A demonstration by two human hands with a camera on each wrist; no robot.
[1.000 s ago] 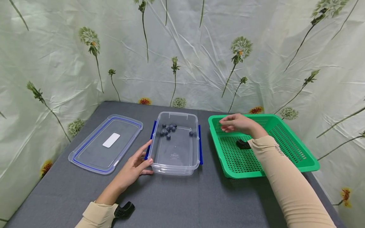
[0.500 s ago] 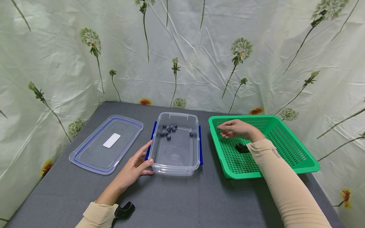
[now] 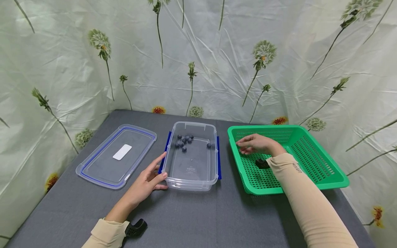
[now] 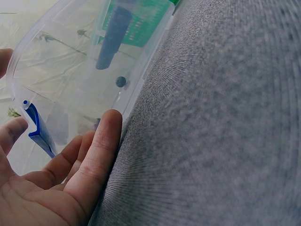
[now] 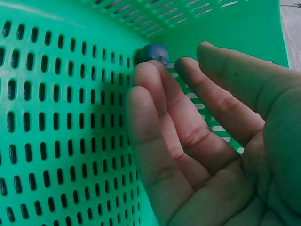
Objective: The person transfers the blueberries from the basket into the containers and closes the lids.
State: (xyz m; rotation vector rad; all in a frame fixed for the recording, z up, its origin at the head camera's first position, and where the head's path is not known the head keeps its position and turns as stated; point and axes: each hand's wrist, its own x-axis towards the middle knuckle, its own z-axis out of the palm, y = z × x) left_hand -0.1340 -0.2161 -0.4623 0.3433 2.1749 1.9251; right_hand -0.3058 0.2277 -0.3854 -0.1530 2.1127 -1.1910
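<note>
My left hand [image 3: 144,182] rests against the left side of a clear plastic container [image 3: 190,177], its fingers spread along the wall and blue side latch [image 4: 40,129]. Several blueberries [image 3: 185,140] lie in the container, mostly towards its back left; one blueberry [image 3: 209,145] sits apart by the right wall. My right hand [image 3: 257,144] reaches inside a green slotted basket [image 3: 266,190], near its left wall. The right wrist view shows a blueberry [image 5: 155,54] in the basket's corner, right at the tips of my loosely bent fingers. From the head view, my hand hides this berry.
A clear lid [image 3: 102,177] with a blue seal and a white label [image 3: 122,152] lies flat at the left. Grey cloth [image 3: 192,220] covers the table. Behind it hangs a pale curtain [image 3: 217,82] with dandelion prints.
My right hand has moved lower and slightly nearer inside the basket, along its left wall. The left hand and the container have stayed in place.
</note>
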